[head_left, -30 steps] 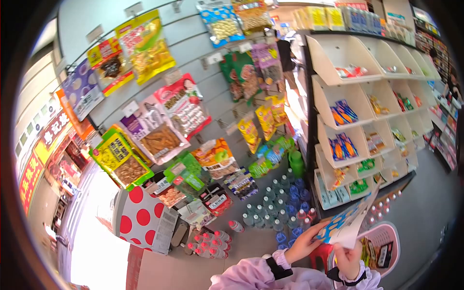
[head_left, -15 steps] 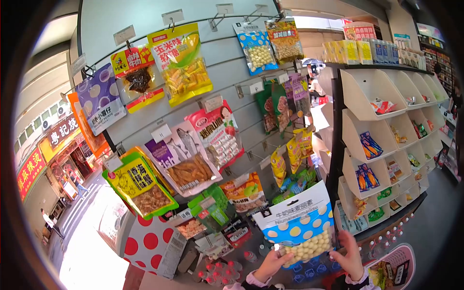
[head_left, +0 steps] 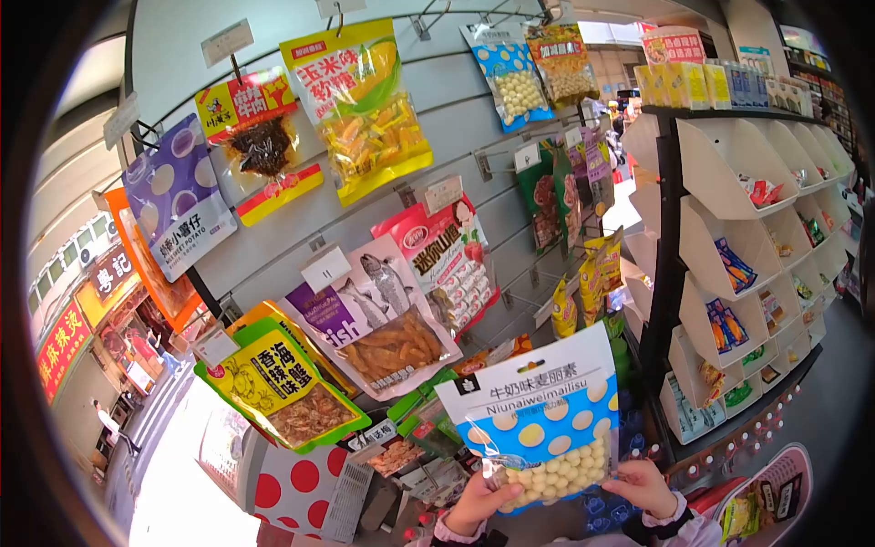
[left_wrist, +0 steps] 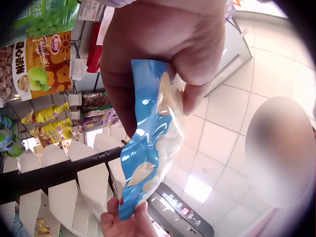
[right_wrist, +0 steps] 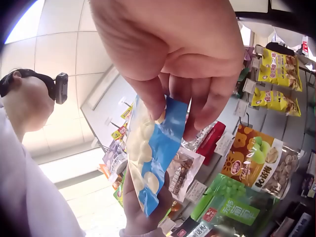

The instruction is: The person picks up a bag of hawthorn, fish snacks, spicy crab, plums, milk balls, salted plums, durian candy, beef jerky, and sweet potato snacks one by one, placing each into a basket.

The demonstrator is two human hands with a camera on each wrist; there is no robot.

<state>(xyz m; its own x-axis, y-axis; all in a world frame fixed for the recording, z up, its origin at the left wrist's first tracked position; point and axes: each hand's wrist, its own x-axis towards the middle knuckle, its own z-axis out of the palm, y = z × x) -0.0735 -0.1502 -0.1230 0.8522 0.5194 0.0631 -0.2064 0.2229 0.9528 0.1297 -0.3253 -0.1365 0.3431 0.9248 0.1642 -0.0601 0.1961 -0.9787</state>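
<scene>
Blue bag (head_left: 538,419) higher; left hand (head_left: 474,506), right hand (head_left: 647,488) below; fish packet (head_left: 383,314) behind

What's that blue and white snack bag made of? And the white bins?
The blue and white dotted snack bag looks like glossy plastic film: it shines; a clear window shows pale balls. Slanted white shelf bins: probably smooth plastic or painted board; unclear which.

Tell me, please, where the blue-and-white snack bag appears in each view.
Head: snack bag lower centre, facing the camera, left hand and right hand at its bottom corners.
Left wrist: snack bag centre, edge-on, under the left hand.
Right wrist: snack bag centre-left, under the right hand.
Shared landmark: yellow packets on the pegs.
</scene>
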